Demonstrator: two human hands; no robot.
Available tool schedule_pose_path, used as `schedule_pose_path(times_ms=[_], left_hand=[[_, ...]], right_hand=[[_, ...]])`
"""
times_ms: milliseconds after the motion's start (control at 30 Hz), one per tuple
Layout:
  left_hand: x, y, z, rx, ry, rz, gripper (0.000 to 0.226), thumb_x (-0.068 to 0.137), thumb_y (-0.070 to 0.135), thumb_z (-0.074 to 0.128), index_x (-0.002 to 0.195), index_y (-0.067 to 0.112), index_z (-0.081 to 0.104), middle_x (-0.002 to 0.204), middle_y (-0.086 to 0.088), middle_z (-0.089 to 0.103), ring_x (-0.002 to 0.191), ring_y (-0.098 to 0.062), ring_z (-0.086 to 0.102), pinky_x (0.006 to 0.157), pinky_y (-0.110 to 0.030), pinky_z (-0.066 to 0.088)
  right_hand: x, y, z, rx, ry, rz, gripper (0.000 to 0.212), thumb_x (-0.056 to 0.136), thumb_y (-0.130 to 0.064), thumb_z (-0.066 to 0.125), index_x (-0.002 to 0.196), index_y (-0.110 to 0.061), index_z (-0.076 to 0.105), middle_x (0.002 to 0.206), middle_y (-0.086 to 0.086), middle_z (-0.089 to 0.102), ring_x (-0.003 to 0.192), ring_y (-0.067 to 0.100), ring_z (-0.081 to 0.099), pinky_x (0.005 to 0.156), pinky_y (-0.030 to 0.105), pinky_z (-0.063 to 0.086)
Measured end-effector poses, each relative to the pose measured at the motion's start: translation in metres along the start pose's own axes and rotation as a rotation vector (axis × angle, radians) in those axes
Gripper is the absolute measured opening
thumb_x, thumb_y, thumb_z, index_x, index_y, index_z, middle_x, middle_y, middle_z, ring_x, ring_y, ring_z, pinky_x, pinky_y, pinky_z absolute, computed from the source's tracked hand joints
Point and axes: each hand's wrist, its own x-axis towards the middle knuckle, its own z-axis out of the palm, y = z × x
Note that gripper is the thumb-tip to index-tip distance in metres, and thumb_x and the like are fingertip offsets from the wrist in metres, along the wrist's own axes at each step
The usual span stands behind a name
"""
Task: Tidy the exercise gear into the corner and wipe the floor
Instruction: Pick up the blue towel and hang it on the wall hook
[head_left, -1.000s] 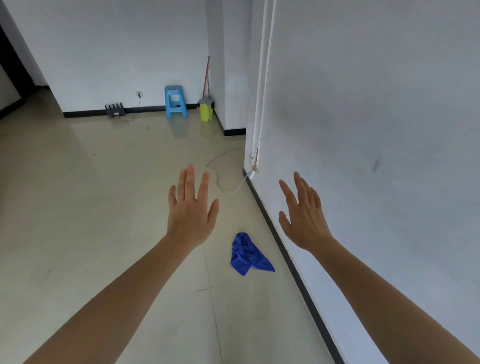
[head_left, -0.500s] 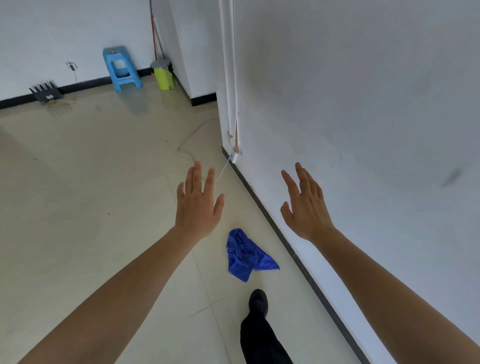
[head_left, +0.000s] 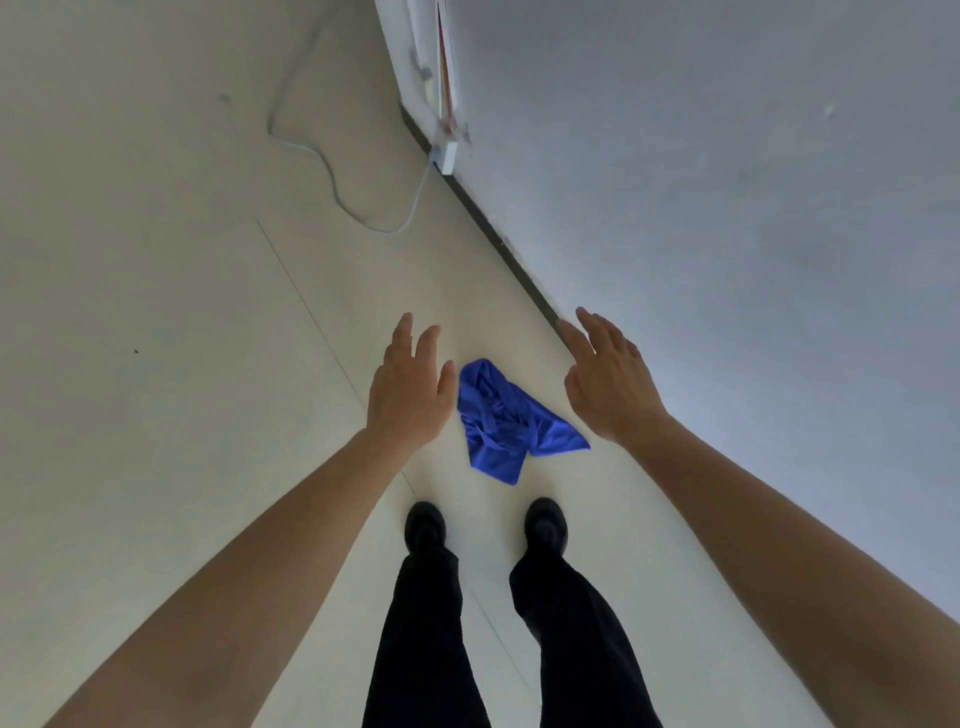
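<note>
A crumpled blue cloth (head_left: 501, 421) is seen lying on the floor (head_left: 171, 322) near the wall's dark skirting (head_left: 498, 244), just ahead of the shoes. The left hand (head_left: 410, 389) and right hand (head_left: 608, 384) are spread wide and empty either side of it, probably poised for picking it up to wipe. No exercise gear is shown.

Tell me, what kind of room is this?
Probably a bare indoor room, maybe an empty flat or hallway: pale floor tiles, a plain white wall with a dark skirting strip, and a white cable trailing to the wall. A blue cloth lies crumpled on the floor.
</note>
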Motion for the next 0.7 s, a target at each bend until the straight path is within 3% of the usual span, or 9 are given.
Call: schedule_pose_path(times_ms=[133,233,400,533,600,633,700], left_hand=[[0.06,-0.06,0.139,-0.148,-0.142,-0.128,0.044,0.1,0.028,0.043,0.142,0.015,0.04,0.152,-0.01,0.028,0.107,-0.027,0.059,0.086,-0.041,0.05],[0.099,-0.109,0.264,-0.233,-0.249,-0.276,0.041,0.101,0.027,0.043,0.14,0.014,0.041,0.146,-0.009,0.031,0.083,-0.02,0.059,0.075,-0.031,0.042],[0.12,-0.163,0.435,-0.419,-0.328,-0.499,0.04,0.101,0.025,0.043,0.139,0.013,0.044,0.138,-0.008,0.041,0.089,-0.014,0.05,0.081,-0.026,0.037],[0.128,-0.184,0.533,-0.458,-0.344,-0.524,0.04,0.098,0.031,0.05,0.131,0.009,0.046,0.122,-0.007,0.055,0.091,-0.018,0.052,0.078,-0.028,0.038],[0.13,-0.188,0.563,-0.445,-0.313,-0.491,0.039,0.094,0.032,0.059,0.123,0.009,0.046,0.107,-0.004,0.062,0.088,-0.02,0.058,0.073,-0.028,0.039],[0.131,-0.19,0.573,-0.447,-0.294,-0.494,0.036,0.093,0.027,0.06,0.121,0.009,0.047,0.1,-0.002,0.064,0.085,-0.02,0.058,0.072,-0.028,0.039],[0.131,-0.191,0.578,-0.474,-0.293,-0.557,0.024,0.089,0.016,0.059,0.111,0.009,0.052,0.087,0.002,0.06,0.077,-0.019,0.054,0.07,-0.028,0.039]], right_hand=[[0.04,0.031,0.139,0.05,-0.116,0.117,0.064,0.095,-0.004,0.048,0.154,-0.014,0.028,0.157,0.01,0.033,0.143,0.027,0.033,0.112,0.043,0.038],[0.061,0.058,0.273,0.071,-0.225,0.236,0.064,0.097,-0.006,0.045,0.156,-0.017,0.023,0.159,0.005,0.03,0.142,0.024,0.033,0.109,0.038,0.039],[0.059,0.083,0.452,0.101,-0.353,0.245,0.061,0.098,-0.007,0.044,0.156,-0.016,0.025,0.157,0.003,0.036,0.139,0.026,0.038,0.105,0.039,0.041],[0.045,0.087,0.55,0.067,-0.4,0.16,0.069,0.101,-0.02,0.048,0.158,-0.015,0.012,0.159,0.005,0.033,0.145,0.028,0.032,0.107,0.043,0.041],[0.037,0.092,0.579,-0.007,-0.421,0.176,0.079,0.097,-0.027,0.058,0.158,-0.014,0.011,0.138,0.009,0.056,0.131,0.031,0.049,0.104,0.043,0.041],[0.034,0.094,0.588,-0.039,-0.415,0.186,0.079,0.094,-0.024,0.062,0.157,-0.012,0.017,0.114,0.009,0.066,0.11,0.031,0.059,0.097,0.041,0.043],[0.027,0.096,0.594,-0.075,-0.448,0.21,0.06,0.093,-0.016,0.059,0.149,-0.014,0.037,0.091,0.008,0.068,0.083,0.03,0.058,0.085,0.039,0.044]])
